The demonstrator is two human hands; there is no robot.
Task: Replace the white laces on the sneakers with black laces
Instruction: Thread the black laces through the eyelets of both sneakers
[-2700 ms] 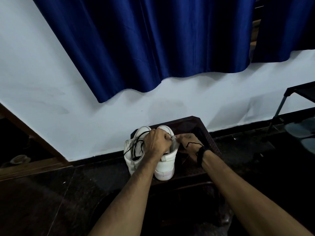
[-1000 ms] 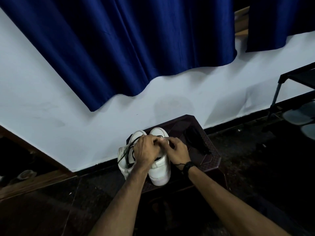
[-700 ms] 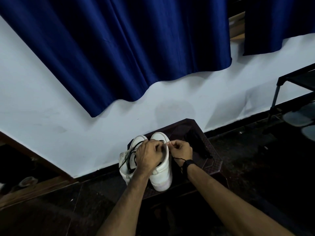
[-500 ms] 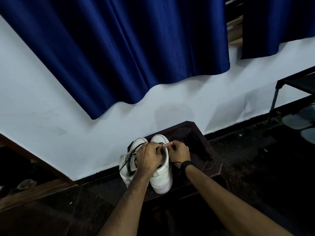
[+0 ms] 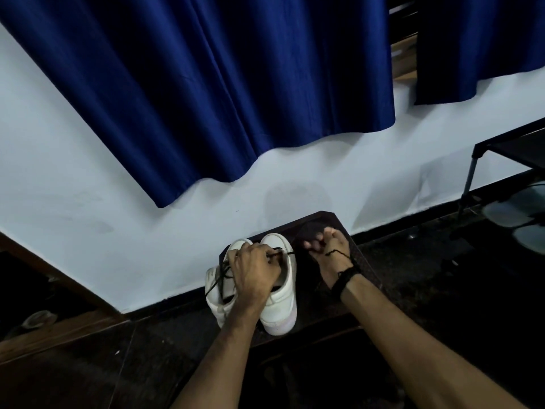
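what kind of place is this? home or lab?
Likely a home, perhaps near an entryway: blue curtain on a plain white wall, white sneakers on a low dark stool, and what looks like a shoe rack at right.

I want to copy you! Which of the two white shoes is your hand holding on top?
The right sneaker, the one nearer the right hand. The left hand holds its top; the left sneaker is just beside it.
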